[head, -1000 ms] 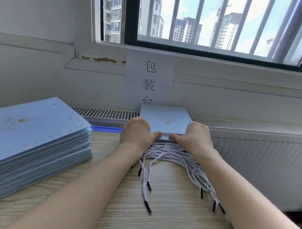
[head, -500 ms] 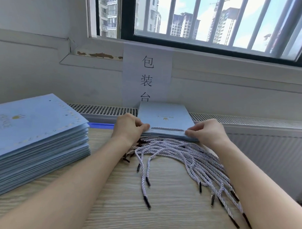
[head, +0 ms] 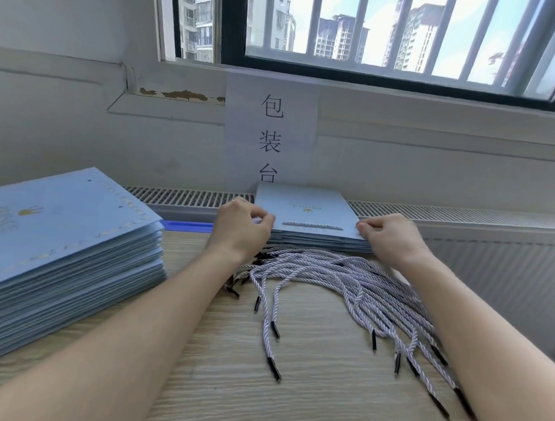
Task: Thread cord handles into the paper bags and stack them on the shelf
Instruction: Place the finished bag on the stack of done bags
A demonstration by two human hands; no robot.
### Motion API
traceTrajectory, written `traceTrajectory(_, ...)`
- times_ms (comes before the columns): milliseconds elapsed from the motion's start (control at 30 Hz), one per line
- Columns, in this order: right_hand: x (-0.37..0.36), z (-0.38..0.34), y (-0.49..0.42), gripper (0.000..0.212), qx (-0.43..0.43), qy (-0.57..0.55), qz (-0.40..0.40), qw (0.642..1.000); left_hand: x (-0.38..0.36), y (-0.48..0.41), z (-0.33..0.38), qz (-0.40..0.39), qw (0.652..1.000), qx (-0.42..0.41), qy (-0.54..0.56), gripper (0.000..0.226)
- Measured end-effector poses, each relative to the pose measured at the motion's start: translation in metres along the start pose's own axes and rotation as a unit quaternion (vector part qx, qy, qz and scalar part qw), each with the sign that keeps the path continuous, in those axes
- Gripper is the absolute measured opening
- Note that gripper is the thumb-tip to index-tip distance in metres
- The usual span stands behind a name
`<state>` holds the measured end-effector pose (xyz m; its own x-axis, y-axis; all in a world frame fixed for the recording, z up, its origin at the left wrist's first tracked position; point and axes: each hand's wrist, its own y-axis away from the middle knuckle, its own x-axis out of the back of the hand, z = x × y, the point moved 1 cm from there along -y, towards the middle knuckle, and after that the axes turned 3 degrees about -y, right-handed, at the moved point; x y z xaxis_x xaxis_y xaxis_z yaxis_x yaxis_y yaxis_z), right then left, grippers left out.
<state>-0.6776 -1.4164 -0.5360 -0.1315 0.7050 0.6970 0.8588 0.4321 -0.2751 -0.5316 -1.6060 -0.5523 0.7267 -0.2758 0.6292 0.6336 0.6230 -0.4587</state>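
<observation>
A barred window (head: 370, 31) runs along the top of the wall. Under it the wooden counter (head: 312, 353) reaches out to a white radiator grille (head: 188, 197) at its far edge. The tall stack (head: 64, 234) of flat pale-blue paper bags takes up the counter's left side and sits well apart from the work. A paper sign (head: 271, 131) with three printed characters hangs on the wall, and the far edge of the low stack (head: 306, 239) covers its bottom. A blue strip (head: 187, 226) lies between the two stacks, against the grille.

The loose cords (head: 346, 282) fan across the middle of the counter between the person's forearms, right in front of the low stack. Both wrists reach over them. Their black tips point toward the near edge and to the right.

The top bag (head: 304, 208) lies flat on the low stack at the far middle of the counter. Its printed face is up and its near edge runs left to right. One threaded cord (head: 312, 225) lies straight along that edge, its long axis crosswise.

The left hand (head: 241, 231) is at the bag's left edge with its fingers (head: 265, 216) curled and pinched on it. The right hand (head: 391, 236) does the same at the right edge, fingers (head: 363, 226) closed tight. I cannot tell whether the cord's ends are also in the pinch.

I count two stacks, one threaded cord and two hands. The loose cords are too tangled to count, and the bag edges are too thin.
</observation>
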Motion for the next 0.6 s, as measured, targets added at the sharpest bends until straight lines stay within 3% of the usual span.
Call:
traceTrajectory(267,-0.004,0.003,0.003,0.028,-0.011,0.004,-0.002,1.000,-0.002,0.002,0.002,-0.024,0.999,0.030,-0.010,0.025)
traceTrajectory(433,-0.007,-0.007,-0.005,0.030,-0.037,0.064,-0.018,0.997,-0.002,0.000,0.001,-0.041,0.995,0.048,-0.074,0.057)
traceTrajectory(600,-0.019,-0.026,-0.002,0.062,0.001,0.200,-0.043,0.979,-0.013,-0.001,0.012,-0.038,0.990,0.025,-0.132,0.061)
